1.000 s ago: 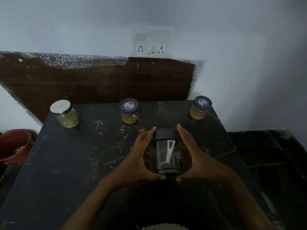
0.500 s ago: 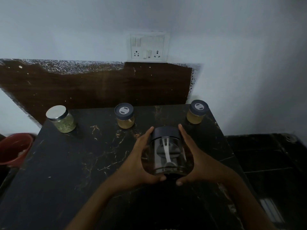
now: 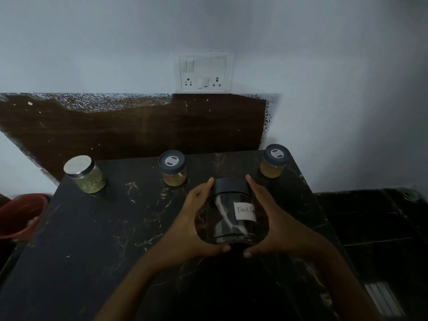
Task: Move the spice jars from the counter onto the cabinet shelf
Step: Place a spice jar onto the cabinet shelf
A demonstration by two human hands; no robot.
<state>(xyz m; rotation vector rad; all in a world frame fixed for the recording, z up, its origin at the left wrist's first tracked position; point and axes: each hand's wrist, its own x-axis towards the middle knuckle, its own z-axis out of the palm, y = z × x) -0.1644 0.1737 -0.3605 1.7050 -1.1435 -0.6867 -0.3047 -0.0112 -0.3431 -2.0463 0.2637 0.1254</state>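
A clear jar with a dark lid (image 3: 231,214) and a white handwritten label sits between my two hands over the black marble counter (image 3: 97,239). My left hand (image 3: 196,225) grips its left side and my right hand (image 3: 268,223) grips its right side, thumbs meeting under its base. At the counter's back edge stand three more jars: a silver-lidded jar of green spice (image 3: 85,174) at left, a dark-lidded jar of yellow spice (image 3: 173,169) in the middle, and another dark-lidded yellow jar (image 3: 274,162) at the right corner. No cabinet shelf is in view.
A red bucket (image 3: 19,216) stands off the counter's left edge. A brown panel (image 3: 129,128) and a wall socket plate (image 3: 205,72) back the counter. A lower dark surface (image 3: 375,218) lies to the right.
The jar has turned in my hands, so its white label now faces me instead of the spoon inside. My view has tilted slightly upward.
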